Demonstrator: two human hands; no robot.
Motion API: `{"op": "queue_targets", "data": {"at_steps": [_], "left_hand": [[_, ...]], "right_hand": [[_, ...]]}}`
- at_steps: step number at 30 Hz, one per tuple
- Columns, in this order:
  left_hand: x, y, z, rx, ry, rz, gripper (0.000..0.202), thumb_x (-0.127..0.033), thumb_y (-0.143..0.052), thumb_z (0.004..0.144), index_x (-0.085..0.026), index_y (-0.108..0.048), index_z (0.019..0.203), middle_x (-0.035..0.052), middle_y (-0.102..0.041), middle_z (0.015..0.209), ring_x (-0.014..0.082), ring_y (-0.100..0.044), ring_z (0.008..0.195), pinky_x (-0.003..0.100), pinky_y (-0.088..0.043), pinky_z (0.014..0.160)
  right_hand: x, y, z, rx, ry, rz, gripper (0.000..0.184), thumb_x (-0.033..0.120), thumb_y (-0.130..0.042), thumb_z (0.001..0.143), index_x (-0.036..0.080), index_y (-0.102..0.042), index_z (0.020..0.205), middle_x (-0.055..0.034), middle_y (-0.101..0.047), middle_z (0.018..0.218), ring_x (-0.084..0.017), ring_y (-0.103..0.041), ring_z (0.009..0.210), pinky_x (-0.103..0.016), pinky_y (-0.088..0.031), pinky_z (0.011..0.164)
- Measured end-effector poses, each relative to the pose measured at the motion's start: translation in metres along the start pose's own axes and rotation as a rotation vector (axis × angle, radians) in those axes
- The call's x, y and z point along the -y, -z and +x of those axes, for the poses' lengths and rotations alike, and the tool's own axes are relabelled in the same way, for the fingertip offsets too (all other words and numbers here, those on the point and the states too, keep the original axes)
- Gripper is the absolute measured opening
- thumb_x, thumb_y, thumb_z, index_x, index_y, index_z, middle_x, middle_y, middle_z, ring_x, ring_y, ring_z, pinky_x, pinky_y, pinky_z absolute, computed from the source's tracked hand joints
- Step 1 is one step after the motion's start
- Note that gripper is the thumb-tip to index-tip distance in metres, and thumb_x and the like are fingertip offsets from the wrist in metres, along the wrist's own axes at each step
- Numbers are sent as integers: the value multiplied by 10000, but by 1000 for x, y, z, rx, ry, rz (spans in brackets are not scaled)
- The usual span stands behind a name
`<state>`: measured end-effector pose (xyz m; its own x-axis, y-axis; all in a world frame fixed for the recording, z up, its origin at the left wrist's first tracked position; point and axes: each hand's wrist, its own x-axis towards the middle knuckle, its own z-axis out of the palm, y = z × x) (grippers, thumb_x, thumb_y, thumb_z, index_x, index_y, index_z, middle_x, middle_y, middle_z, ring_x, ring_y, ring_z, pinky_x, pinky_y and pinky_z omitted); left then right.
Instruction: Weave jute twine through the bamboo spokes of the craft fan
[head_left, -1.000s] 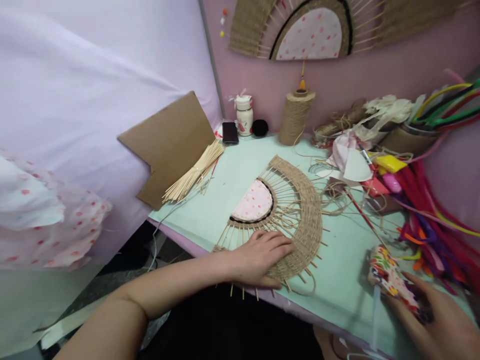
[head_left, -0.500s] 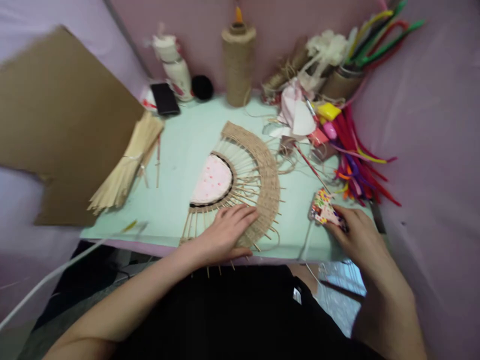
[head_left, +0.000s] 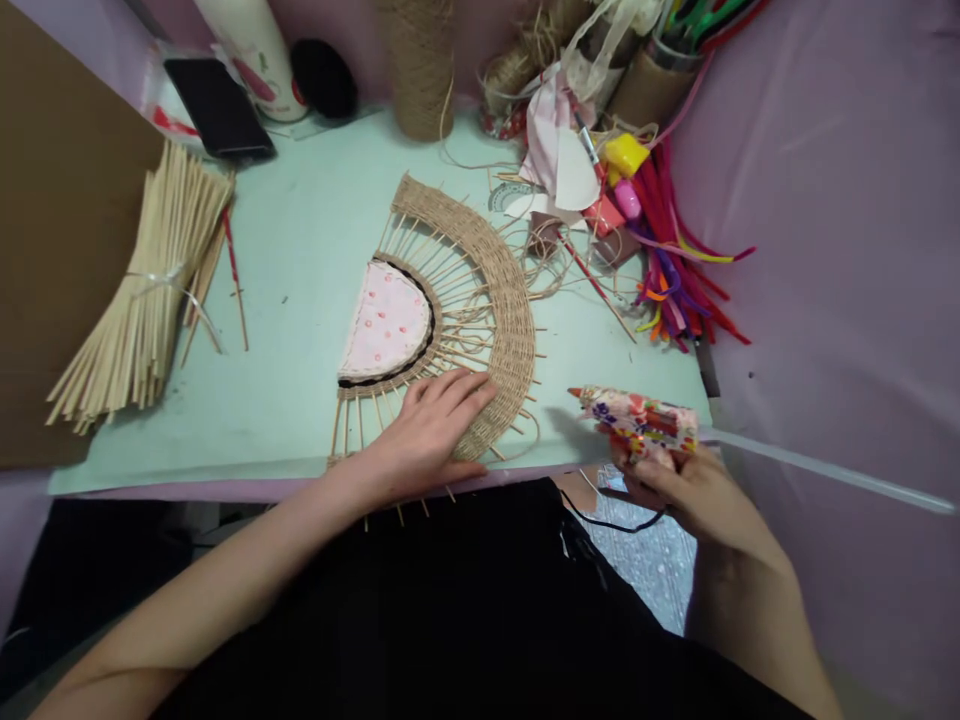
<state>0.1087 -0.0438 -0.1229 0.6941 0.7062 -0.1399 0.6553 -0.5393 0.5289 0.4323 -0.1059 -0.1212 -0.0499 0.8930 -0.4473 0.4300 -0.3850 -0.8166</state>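
My left hand (head_left: 439,425) lies with fingers stretched over the lower part of a half-round woven fan (head_left: 514,310). The fan has thin wooden ribs, a woven twine band and a pink dotted cloth centre (head_left: 386,320) with a dark braided edge. In my right hand (head_left: 694,490) is a hot glue gun (head_left: 645,420) wrapped in floral print, its fingers closed round the handle. The nozzle points left toward the fan, apart from it. A long clear glue stick (head_left: 832,470) sticks out of its back.
A tied bundle of wooden sticks (head_left: 142,300) lies left, beside cardboard (head_left: 67,220). A phone (head_left: 217,105), white bottle (head_left: 251,55) and twine spool (head_left: 420,70) are at the back. Pipe cleaners (head_left: 690,260), cloth scraps (head_left: 559,140) and a red pencil-like stick (head_left: 589,275) lie right.
My right hand has lifted and turned the glue gun so its nozzle faces left and the glue stick extends right. My left hand stays on the fan. The camera view has shifted.
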Motion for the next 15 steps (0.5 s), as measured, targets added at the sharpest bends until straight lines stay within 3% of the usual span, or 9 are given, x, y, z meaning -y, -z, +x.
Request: {"op": "queue_targets", "data": {"at_steps": [3, 5, 9, 15], "left_hand": [[6, 5, -2, 41, -29, -43, 872, -478, -661, 794, -225, -210, 1496, 134, -287, 1546, 315, -211, 1422, 516, -199, 1122], [10, 10, -3, 69, -58, -82, 849, -473, -639, 816, -224, -199, 1498, 125, -289, 1546, 296, -217, 1427, 494, -206, 1137], [16, 20, -3, 82, -99, -127, 714, -362, -571, 880, -207, -226, 1486, 118, -333, 1522, 254, -256, 1420, 449, -225, 1156], [17, 25, -1, 52, -116, -152, 583, -232, -494, 910, -207, -287, 1455, 117, -410, 1472, 237, -342, 1378, 455, -277, 1138]], "right_hand": [[-2, -5, -5, 149, -112, -36, 403, 560, -594, 792, 163, -653, 825, 0, -513, 586, -126, -442, 520, -250, -365, 460], [-2, -8, -7, 181, -143, -64, 435, 586, -584, 787, 162, -670, 834, -3, -528, 594, -126, -447, 515, -249, -364, 457], [0, -13, -8, 125, -113, -147, 450, 599, -617, 748, 166, -698, 838, -11, -572, 608, -148, -509, 546, -259, -412, 489], [7, -21, -5, 11, -33, -134, 389, 561, -568, 800, 185, -652, 847, 1, -548, 588, -157, -508, 535, -263, -420, 473]]}}
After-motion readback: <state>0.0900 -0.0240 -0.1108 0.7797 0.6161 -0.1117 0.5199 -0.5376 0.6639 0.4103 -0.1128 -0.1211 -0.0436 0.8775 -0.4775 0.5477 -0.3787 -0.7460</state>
